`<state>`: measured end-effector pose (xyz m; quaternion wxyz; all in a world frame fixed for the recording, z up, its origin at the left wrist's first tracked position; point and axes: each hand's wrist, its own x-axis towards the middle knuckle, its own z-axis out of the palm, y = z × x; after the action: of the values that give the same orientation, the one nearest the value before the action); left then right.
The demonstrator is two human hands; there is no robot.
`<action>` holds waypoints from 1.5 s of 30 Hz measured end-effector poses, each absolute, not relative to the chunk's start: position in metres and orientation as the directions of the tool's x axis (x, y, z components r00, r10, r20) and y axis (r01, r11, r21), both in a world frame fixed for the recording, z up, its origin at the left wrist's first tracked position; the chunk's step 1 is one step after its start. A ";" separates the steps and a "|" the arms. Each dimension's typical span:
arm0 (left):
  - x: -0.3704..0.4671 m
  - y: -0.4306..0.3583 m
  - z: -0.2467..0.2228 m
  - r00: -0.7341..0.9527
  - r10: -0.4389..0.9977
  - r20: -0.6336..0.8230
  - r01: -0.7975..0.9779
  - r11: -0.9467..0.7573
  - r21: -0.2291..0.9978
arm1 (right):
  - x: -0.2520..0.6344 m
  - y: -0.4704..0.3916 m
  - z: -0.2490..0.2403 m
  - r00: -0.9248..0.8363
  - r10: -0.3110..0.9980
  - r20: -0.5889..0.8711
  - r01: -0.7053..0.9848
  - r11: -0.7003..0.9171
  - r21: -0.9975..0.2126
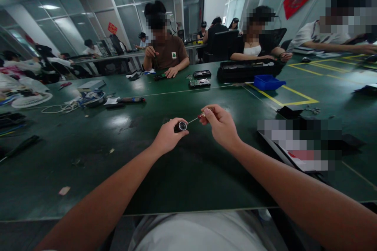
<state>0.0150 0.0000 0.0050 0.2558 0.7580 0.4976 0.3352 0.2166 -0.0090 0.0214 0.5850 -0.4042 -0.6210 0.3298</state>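
Over the green table (176,180), my left hand (170,136) is closed around a small black cylindrical part (182,126). Its round end, with a pale ring, faces toward me and to the right. My right hand (219,123) pinches the red handle of a screwdriver (194,120). The thin metal shaft points left, and its tip lies at or just beside the ringed end; whether it touches I cannot tell. Part of the handle is hidden by my right fingers, and most of the black part by my left hand.
To the right lies a partly blurred pile with papers (294,145); beyond it is a blue bin (268,82). Hard drives (200,82) lie ahead, near a seated person (166,47). A pen-like tool (131,100) and tangled cables (91,98) lie left.
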 end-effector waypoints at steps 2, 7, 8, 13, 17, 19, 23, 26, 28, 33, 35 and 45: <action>0.014 0.001 0.005 0.299 0.912 0.280 0.606 -0.408 0.683 | 0.217 -0.010 0.022 0.005 0.888 0.459 0.125 0.455 -0.882; 0.012 0.001 0.004 0.318 0.895 0.313 0.602 -0.446 0.663 | 0.217 -0.012 0.024 0.043 0.884 0.465 0.166 0.453 -0.876; 0.011 0.001 0.004 0.316 0.897 0.308 0.603 -0.441 0.665 | 0.217 -0.013 0.025 0.056 0.883 0.466 0.183 0.450 -0.874; 0.011 0.000 0.004 0.311 0.911 0.272 0.615 -0.411 0.673 | 0.217 -0.015 0.027 0.048 0.883 0.467 0.229 0.445 -0.866; 0.010 0.001 0.002 0.310 0.912 0.269 0.629 -0.409 0.661 | 0.218 -0.019 0.030 0.000 0.881 0.474 0.363 0.441 -0.821; 0.009 0.002 0.000 0.316 0.907 0.278 0.632 -0.420 0.651 | 0.218 -0.020 0.030 -0.014 0.873 0.488 0.379 0.456 -0.805; 0.008 0.002 0.000 0.314 0.904 0.291 0.656 -0.428 0.622 | 0.218 -0.019 0.029 -0.045 0.855 0.516 0.366 0.495 -0.788; 0.008 0.002 0.000 0.313 0.902 0.296 0.663 -0.431 0.612 | 0.218 -0.017 0.028 -0.047 0.873 0.485 0.390 0.463 -0.796; 0.008 0.002 0.000 0.317 0.901 0.295 0.662 -0.433 0.611 | 0.218 -0.016 0.027 -0.022 0.879 0.476 0.417 0.441 -0.795; 0.008 0.002 0.000 0.321 0.901 0.291 0.674 -0.433 0.598 | 0.219 -0.014 0.023 -0.011 0.885 0.465 0.372 0.435 -0.820; 0.007 0.002 0.002 0.317 0.898 0.305 0.673 -0.439 0.595 | 0.218 -0.014 0.022 0.020 0.895 0.445 0.303 0.419 -0.856; 0.009 -0.002 0.006 0.383 0.861 0.336 0.614 -0.509 0.604 | 0.219 0.008 0.010 0.038 0.993 0.108 -0.156 0.113 -0.981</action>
<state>0.0094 -0.0022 0.0064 0.1945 0.8085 0.4559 0.3172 0.2185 0.0080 0.0097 0.5723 -0.4375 -0.4783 0.5023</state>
